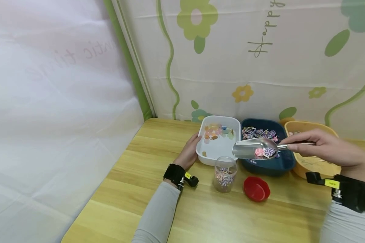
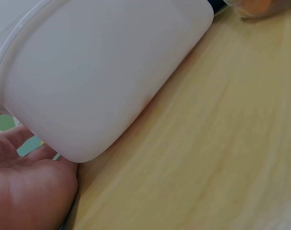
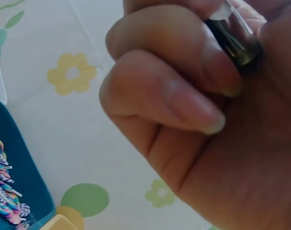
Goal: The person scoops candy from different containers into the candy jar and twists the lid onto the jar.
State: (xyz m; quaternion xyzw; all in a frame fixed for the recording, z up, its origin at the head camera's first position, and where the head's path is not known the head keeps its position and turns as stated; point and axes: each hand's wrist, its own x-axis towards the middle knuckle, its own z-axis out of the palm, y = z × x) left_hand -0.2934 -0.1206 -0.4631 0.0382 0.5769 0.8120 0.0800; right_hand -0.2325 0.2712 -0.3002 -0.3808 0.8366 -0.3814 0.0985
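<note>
My right hand (image 1: 322,146) holds a metal scoop (image 1: 246,150) by its handle, with a few swirl lollipop charms (image 1: 265,152) in the scoop's bowl. The scoop reaches over the navy bin (image 1: 270,168), where more such charms (image 1: 261,133) lie, and its mouth points left. In the right wrist view, curled fingers (image 3: 160,91) wrap the shiny handle. My left hand (image 1: 187,152) rests against the left end of the white bin (image 1: 220,141); in the left wrist view its fingers lie partly hidden behind the bin's end. A clear jar (image 1: 225,173), partly filled with charms, stands in front.
A red faceted dish (image 1: 257,189) sits right of the jar. The yellow bin (image 1: 319,165) stands right of the navy one, partly behind my right hand. Small pastel pieces (image 1: 214,131) lie inside the white bin. A flower-printed curtain (image 1: 219,74) hangs close behind the bins.
</note>
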